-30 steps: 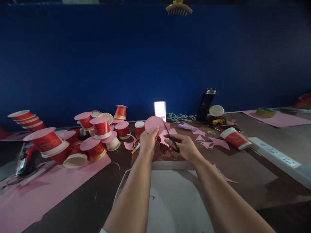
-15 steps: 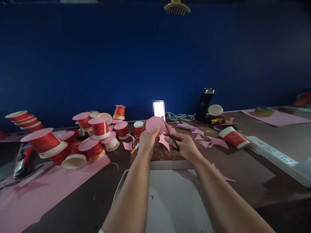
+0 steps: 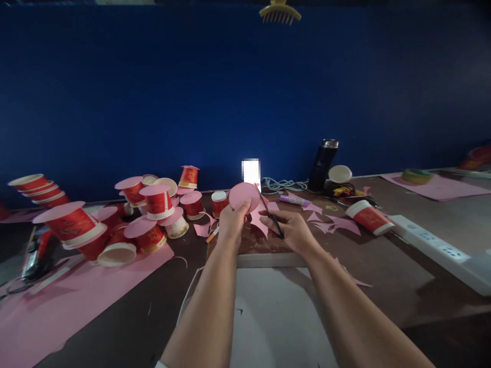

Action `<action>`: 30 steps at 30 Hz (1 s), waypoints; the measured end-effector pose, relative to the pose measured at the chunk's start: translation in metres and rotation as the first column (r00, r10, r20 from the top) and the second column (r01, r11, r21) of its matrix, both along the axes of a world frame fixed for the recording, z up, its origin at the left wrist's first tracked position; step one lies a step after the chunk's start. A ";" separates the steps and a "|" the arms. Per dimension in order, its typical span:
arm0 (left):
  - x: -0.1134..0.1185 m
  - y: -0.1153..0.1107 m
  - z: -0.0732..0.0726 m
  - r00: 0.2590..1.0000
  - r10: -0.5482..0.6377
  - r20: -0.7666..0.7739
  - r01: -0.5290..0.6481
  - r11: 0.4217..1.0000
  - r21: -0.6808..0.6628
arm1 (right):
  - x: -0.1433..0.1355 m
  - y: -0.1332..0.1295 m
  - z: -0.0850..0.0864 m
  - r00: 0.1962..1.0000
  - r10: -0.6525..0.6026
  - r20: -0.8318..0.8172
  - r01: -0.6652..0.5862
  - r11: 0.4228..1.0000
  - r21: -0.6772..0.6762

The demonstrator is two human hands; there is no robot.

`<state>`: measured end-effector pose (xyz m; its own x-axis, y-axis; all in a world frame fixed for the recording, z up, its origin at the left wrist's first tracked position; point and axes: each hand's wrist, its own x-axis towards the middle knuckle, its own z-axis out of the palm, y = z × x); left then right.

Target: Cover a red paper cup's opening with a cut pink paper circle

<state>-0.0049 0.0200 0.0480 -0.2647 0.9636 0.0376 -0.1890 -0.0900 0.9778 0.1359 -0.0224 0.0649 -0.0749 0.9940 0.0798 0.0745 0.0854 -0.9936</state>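
Note:
My left hand (image 3: 235, 220) pinches a round pink paper disc (image 3: 244, 197) by its lower right edge, thumb on top. Black scissors (image 3: 273, 219) are in my right hand (image 3: 292, 230), their blades pointing up and left, close to the disc's right edge. The blades look nearly together; whether they touch the paper I cannot tell. Pink paper offcuts (image 3: 260, 222) lie on the table just beneath both hands. Left of them, red paper cups (image 3: 156, 205) capped with pink discs stand in a cluster, some tipped over.
A lit phone (image 3: 251, 171) leans at the back by a white cable (image 3: 286, 185). Rightward are a purple glue stick (image 3: 293, 200), a black flask (image 3: 323, 166), a tipped red cup (image 3: 369, 217) and a power strip (image 3: 433, 245). A large pink sheet (image 3: 88, 301) covers the left front.
The scissors' blades have come closer together at the disc's right edge. The disc has tilted slightly and shifted a little left in my left hand.

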 end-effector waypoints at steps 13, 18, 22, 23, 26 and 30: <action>-0.001 0.003 -0.003 0.998 0.005 0.062 -0.006 1.000 0.014 | -0.001 -0.002 0.004 0.998 -0.017 0.069 0.016 1.000 0.010; -0.002 0.004 -0.003 0.997 0.007 0.074 -0.009 1.000 0.022 | -0.001 0.000 0.000 0.998 -0.015 0.062 0.014 1.000 0.010; -0.001 0.002 0.001 0.994 0.009 0.107 -0.011 1.000 0.022 | -0.001 0.002 -0.003 1.000 -0.014 0.019 0.014 1.000 0.019; -0.001 0.001 0.002 0.993 0.012 0.119 -0.014 1.000 0.019 | -0.001 0.003 -0.004 1.000 -0.021 0.009 0.021 0.999 0.024; 0.000 0.000 0.004 0.986 0.007 0.166 -0.011 1.000 0.020 | 0.000 0.004 -0.005 0.998 -0.060 -0.010 0.060 0.997 0.039; 0.000 0.000 0.003 0.982 -0.008 0.190 0.008 1.000 0.001 | 0.002 0.007 -0.008 0.994 -0.110 0.017 0.109 0.993 0.037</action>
